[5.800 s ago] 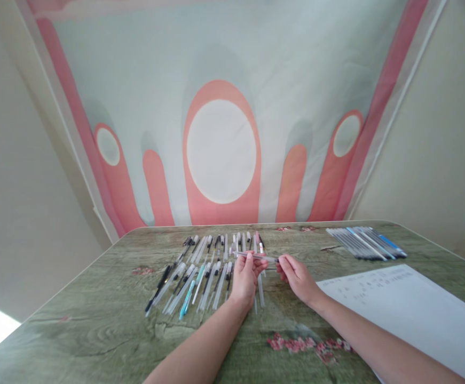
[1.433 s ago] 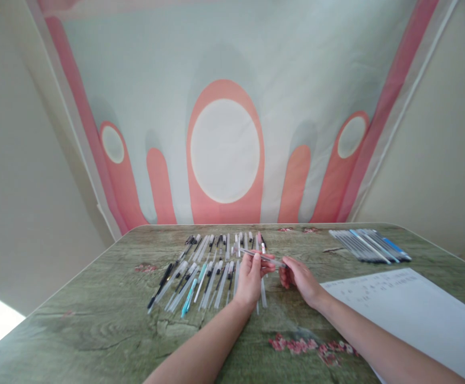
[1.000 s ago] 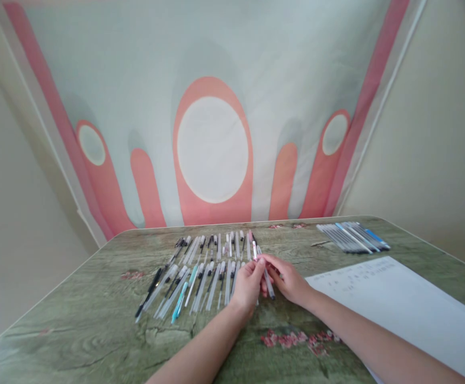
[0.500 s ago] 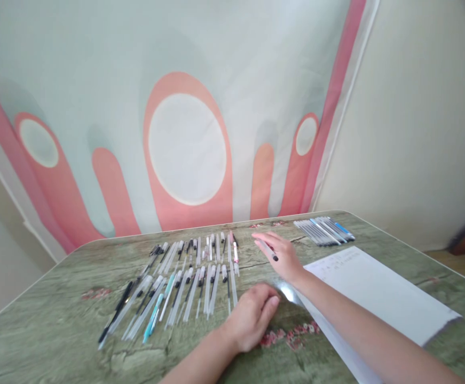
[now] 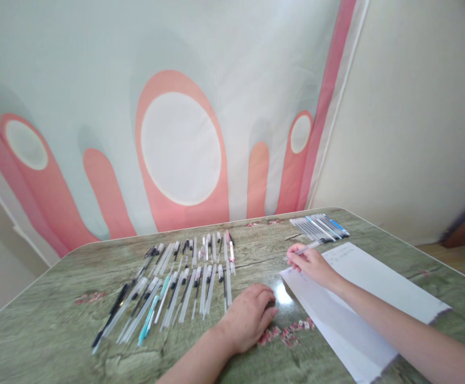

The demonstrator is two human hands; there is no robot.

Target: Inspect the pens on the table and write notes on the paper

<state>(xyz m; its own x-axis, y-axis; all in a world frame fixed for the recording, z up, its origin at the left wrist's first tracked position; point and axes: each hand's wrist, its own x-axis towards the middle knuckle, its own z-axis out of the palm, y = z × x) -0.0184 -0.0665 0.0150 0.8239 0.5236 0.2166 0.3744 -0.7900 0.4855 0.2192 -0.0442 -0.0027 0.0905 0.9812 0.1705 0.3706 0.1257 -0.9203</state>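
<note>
My right hand [image 5: 311,265] is closed around a clear-barrelled pen [image 5: 311,246], over the upper left part of a white sheet of paper [image 5: 384,285]. The pen lies slanted across the fingers, its dark end pointing right. Faint handwriting shows near the top of the sheet. On the table, my left hand [image 5: 249,316] rests palm down, fingers loosely bent and thumb apart, with nothing visible in it. Just left of it lie disassembled pen parts in two rows, among them clear barrels [image 5: 190,296], black refills and a turquoise pen [image 5: 149,320].
A neat batch of pens [image 5: 318,228], mostly clear with some blue, lies at the table's back right beyond the paper. The wood-patterned table [image 5: 48,304] meets a patterned backdrop [image 5: 252,80] at its far edge.
My right hand has moved right and nearer with the pen, from above the bare table to over the paper. My left hand's fingers have loosened a little. The view has shifted slightly.
</note>
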